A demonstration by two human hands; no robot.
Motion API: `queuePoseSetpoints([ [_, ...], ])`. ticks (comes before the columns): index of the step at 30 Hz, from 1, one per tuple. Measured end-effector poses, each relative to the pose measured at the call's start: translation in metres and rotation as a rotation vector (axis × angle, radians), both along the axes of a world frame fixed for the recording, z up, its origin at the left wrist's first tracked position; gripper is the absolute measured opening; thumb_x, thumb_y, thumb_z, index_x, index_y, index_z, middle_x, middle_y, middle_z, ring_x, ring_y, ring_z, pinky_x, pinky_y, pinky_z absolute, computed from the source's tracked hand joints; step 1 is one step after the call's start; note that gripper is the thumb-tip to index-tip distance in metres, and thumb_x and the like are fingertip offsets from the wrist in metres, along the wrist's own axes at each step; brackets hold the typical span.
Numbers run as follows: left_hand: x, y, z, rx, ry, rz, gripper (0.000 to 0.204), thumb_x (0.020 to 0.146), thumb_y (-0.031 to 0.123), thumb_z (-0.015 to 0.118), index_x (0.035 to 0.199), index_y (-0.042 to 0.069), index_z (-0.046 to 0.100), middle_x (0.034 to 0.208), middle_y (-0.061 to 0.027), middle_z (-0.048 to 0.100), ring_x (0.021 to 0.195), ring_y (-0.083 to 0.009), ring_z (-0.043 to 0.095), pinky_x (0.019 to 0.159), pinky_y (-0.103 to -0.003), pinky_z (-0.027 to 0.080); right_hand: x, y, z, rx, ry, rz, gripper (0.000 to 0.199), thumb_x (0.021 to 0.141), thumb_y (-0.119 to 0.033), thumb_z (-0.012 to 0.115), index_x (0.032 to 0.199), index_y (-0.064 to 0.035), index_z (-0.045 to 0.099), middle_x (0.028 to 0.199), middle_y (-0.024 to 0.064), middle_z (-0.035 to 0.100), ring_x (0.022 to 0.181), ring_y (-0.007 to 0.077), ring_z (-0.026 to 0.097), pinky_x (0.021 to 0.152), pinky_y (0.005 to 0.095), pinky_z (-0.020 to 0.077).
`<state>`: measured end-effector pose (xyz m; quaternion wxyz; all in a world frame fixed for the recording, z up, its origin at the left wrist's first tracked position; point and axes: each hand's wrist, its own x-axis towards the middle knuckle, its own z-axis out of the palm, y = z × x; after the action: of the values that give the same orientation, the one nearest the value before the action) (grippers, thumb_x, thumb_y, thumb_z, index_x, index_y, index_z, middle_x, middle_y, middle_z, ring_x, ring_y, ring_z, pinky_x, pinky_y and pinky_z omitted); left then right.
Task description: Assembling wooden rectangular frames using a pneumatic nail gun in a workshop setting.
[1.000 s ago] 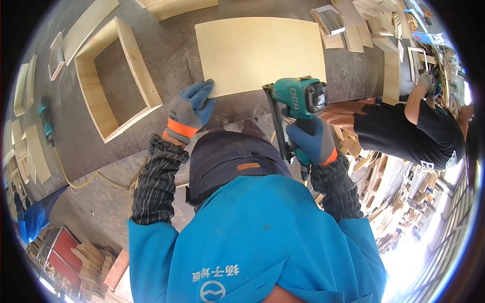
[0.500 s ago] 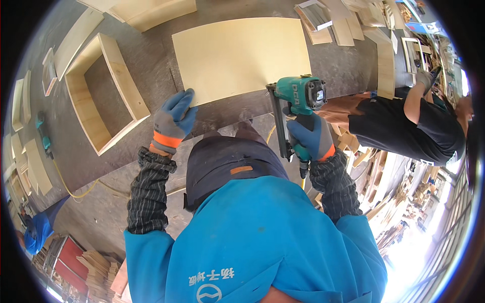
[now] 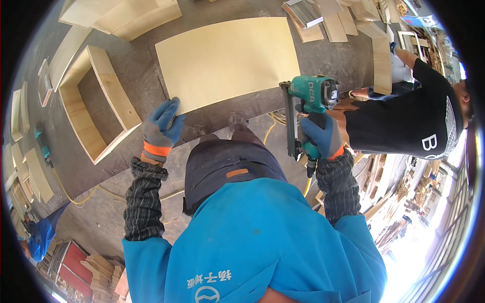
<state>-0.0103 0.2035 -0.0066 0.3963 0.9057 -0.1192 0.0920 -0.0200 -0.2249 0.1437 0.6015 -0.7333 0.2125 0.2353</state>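
Observation:
A pale plywood panel point(image 3: 230, 65) lies across the dark bench in front of me. At its near left corner my left hand point(image 3: 164, 123), in a blue and grey glove, has fingers and thumb closed about the edge. My right hand point(image 3: 323, 134), gloved alike, is wrapped around the grip of a teal nail gun point(image 3: 310, 93). The gun's nose is at the panel's near edge, close to the right corner; whether it touches cannot be told. Its long black magazine points down toward me, and a yellow air hose point(image 3: 307, 187) hangs from the handle.
An open wooden frame box point(image 3: 76, 103) stands left of the panel. More boxes point(image 3: 136, 20) and boards point(image 3: 333, 25) lie along the far side. Another teal tool point(image 3: 45, 150) rests at the far left. On the right, a person in a black shirt point(image 3: 404, 121) works beside the bench.
The nail gun has moved right along the panel's near edge, closer to the corner. My left hand stays at the left corner. The person on the right has shifted and reaches toward the bench.

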Motion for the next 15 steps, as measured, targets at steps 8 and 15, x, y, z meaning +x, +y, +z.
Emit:
queuePoseSetpoints([
  [8,0.0,-0.001,0.002,-0.011,0.007,0.002,0.045,0.083,0.003,0.083,0.128,0.003,0.077,0.122,-0.018,0.077,0.107,-0.0358,0.076,0.092,-0.041,0.062,0.004,-0.001,0.0,0.015,0.011,0.003,0.044,0.096,-0.016,0.071,0.135,0.0033,0.068,0.075,0.0013,0.063,0.059,0.0093,0.06,0.057,0.0279,0.0485],
  [15,0.039,0.014,0.067,0.131,0.153,0.007,0.038,0.094,0.019,0.082,0.128,0.002,0.075,0.125,-0.0206,0.075,0.114,-0.0377,0.074,0.098,-0.042,0.059,-0.024,-0.03,0.009,-0.044,-0.06,-0.078,0.04,0.095,-0.014,0.071,0.129,0.0068,0.066,0.075,0.0031,0.064,0.059,0.0113,0.06,0.056,0.029,0.0487],
])
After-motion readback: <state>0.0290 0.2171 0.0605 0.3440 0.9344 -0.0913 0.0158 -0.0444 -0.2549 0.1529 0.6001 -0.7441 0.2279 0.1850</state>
